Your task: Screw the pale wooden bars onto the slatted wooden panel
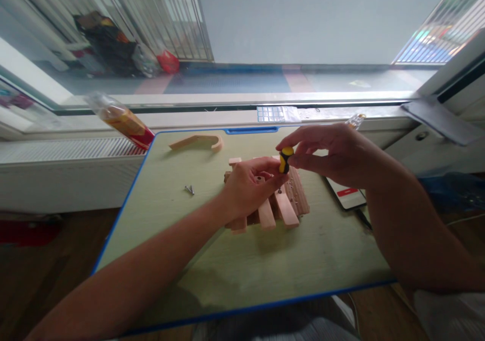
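A short yellow-and-black screwdriver (285, 160) stands nearly upright over a light wooden strip (287, 210), its tip close to a screw (280, 191) in that strip. The thumb and fingers of my right hand (329, 151) pinch the upper handle. From the left, my left hand (252, 189) closes its thumb and forefinger round the lower handle, covering part of the wood. Several light strips lie across a brown, ridged wooden piece (299, 192) under my hands. Another strip (267, 216) shows beside the first.
Loose screws (190, 190) and a curved wooden piece (197, 141) lie left on the blue-edged table (151, 240). A phone-like device (346, 194) is at the right. Behind are a clear compartment box (271, 113) on the sill and a red-and-yellow package (127, 124).
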A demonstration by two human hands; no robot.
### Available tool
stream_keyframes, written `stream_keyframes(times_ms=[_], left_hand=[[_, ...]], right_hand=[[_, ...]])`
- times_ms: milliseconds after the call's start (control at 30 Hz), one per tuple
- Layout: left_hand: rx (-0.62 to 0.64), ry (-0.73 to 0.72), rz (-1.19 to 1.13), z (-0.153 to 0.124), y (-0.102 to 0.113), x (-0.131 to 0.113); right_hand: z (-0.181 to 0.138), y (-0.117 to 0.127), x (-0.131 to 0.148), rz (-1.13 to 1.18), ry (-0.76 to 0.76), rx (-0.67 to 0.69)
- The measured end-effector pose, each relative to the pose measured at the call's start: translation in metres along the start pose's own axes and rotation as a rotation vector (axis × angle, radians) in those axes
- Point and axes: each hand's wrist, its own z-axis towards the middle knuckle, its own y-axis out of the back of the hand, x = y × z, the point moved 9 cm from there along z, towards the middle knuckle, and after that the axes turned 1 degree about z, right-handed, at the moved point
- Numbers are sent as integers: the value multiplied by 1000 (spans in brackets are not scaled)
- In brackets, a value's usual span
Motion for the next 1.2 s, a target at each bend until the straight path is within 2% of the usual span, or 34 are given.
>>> stream_keyframes(times_ms=[633, 1000, 1200], left_hand=[[-53, 72, -93, -1, 0, 6], [-28, 13, 41, 0, 1, 3], [-5, -9, 98, 1, 2, 5]], right_hand=[[2, 2, -9, -55, -69, -122], [1, 5, -6, 39, -17, -15], [0, 6, -7, 47, -37, -30]])
